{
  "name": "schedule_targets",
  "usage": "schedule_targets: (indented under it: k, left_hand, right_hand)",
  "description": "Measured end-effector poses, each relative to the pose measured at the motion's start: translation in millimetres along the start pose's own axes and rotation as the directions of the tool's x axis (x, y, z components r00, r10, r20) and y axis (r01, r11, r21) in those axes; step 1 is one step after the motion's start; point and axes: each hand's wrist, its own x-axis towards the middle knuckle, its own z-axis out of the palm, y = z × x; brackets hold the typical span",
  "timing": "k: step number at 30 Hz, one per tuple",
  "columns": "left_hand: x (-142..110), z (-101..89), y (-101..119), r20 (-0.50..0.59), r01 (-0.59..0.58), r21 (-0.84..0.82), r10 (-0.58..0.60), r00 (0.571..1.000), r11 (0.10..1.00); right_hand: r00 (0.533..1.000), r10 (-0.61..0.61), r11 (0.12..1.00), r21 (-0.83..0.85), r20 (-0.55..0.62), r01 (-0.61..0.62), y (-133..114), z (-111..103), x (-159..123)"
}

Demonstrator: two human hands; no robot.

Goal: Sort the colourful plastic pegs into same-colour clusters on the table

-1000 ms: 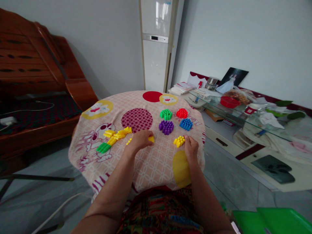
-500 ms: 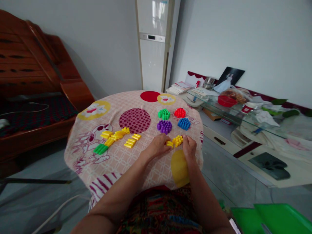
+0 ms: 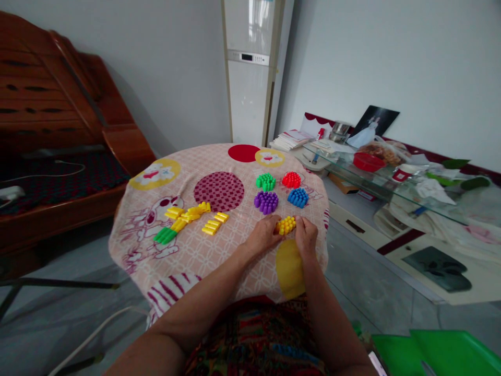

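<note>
A small cluster of upright yellow pegs (image 3: 286, 225) stands on the round cloth-covered table (image 3: 188, 250). My left hand (image 3: 264, 235) presses against its left side with fingers curled. My right hand (image 3: 306, 234) holds its right side, fingers closed on it. Just beyond stand a purple peg cluster (image 3: 266, 201), a blue one (image 3: 298, 197), a green one (image 3: 266, 181) and a red one (image 3: 291, 179). Loose yellow pegs (image 3: 214, 224) lie to the left, with more yellow pegs (image 3: 188, 213) and some green pegs (image 3: 166, 235) further left.
A wooden bench (image 3: 58, 130) stands at the left. A tall white air conditioner (image 3: 250, 73) rises behind the table. A cluttered glass shelf (image 3: 376, 172) runs along the right wall. A green tray (image 3: 442, 355) lies at the lower right.
My left hand has moved right from the loose yellow pegs to the yellow cluster, carrying yellow pegs and pushing them against it. My right hand has stayed at the cluster.
</note>
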Motion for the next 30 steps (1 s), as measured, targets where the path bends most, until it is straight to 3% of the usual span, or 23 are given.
schedule_targets:
  k: [12, 15, 18, 20, 25, 28, 30]
  left_hand:
    - [-1.4, -1.8, -0.7, -0.006, -0.016, -0.019, 0.016, 1.0, 1.0]
    - [-2.0, -13.2, -10.3, -0.066, -0.002, -0.063, -0.002, 0.998, 0.998]
    - [-2.1, -39.4, -27.1, -0.199, 0.058, -0.011, -0.059, 0.978, 0.998]
    - [-4.2, -64.1, -40.8, -0.315, 0.136, 0.072, -0.106, 0.943, 0.988]
    - [-22.4, -123.7, -78.0, -0.563, 0.426, 0.264, -0.221, 0.797, 0.865]
    - [-35.9, -139.6, -96.1, -0.593, 0.616, 0.271, -0.375, 0.712, 0.74]
    - [-42.2, -141.2, -103.3, -0.556, 0.685, 0.253, -0.476, 0.681, 0.683]
  right_hand:
    - [0.999, -0.042, 0.998, -0.041, 0.006, 0.042, 0.2, -1.0, 0.3]
    - [0.999, -0.048, 0.998, -0.044, 0.011, 0.049, 0.4, -0.8, -0.5]
    - [0.999, -0.047, 0.998, -0.049, 0.006, 0.047, 2.3, -0.4, -0.5]
    - [0.999, -0.047, 0.998, -0.047, 0.001, 0.047, 3.5, 0.0, -0.3]
    - [0.999, -0.054, 0.998, -0.036, -0.002, 0.054, 2.1, 0.1, 0.3]
    - [0.999, -0.048, 0.998, -0.033, -0.003, 0.048, -0.7, -0.4, 0.4]
    - [0.999, -0.043, 0.998, -0.034, 0.004, 0.043, -2.0, -0.8, 0.2]
